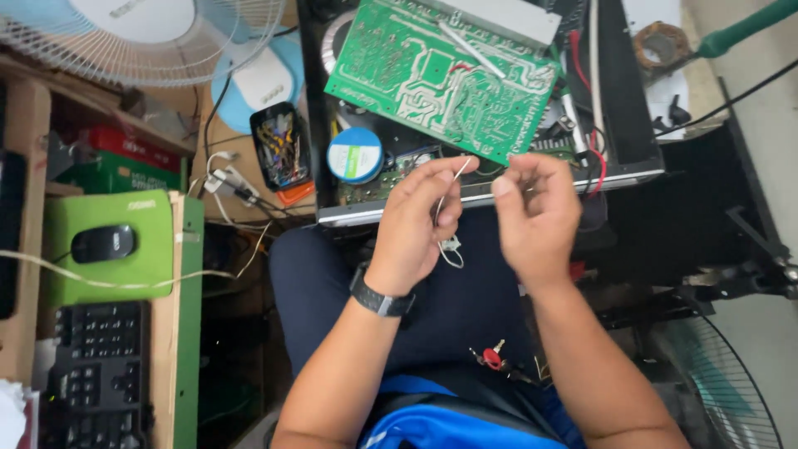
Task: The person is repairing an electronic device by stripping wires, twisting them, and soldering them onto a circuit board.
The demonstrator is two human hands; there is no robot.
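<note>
- Left hand pinches a thin white wire, fingers curled around it.
- Right hand is loosely curled beside it; its grip on the wire cannot be told.
- Wire hangs between both hands, near the green board.

Red box atop green box, left shelf.

Thin white wire, looped, between fingers

Both hands raised close together, left hand and right hand pinching, fingers curled.
</note>
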